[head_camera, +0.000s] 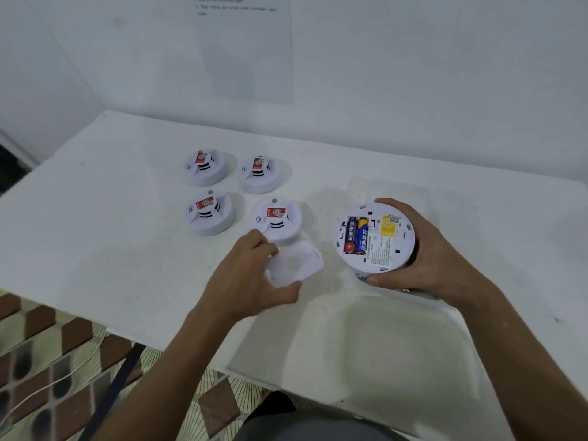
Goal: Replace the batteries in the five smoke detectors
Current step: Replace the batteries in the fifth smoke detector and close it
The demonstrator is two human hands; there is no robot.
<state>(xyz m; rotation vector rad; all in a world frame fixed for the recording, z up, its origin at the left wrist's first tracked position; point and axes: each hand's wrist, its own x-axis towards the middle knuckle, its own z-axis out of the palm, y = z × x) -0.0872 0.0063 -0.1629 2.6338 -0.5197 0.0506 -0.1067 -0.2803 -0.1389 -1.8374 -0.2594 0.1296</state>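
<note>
My right hand (426, 249) grips a white round smoke detector (375, 237) turned back side up. Its open battery bay shows two batteries (356, 235), one dark with a red end and one blue and yellow, beside a yellow sticker. My left hand (251, 275) holds the white back cover plate (296, 264) just above the table, left of the detector. Several more white detectors with red labels stand face up in a square group: far left (205, 167), far right (261, 174), near left (210, 212), near right (277, 221).
The white table (127, 249) stands against a white wall with a paper sheet (245, 49) taped on it. Clear plastic trays lie on the table, one (410, 354) near the front edge under my right arm, another (359, 189) behind the held detector. Tiled floor shows at lower left.
</note>
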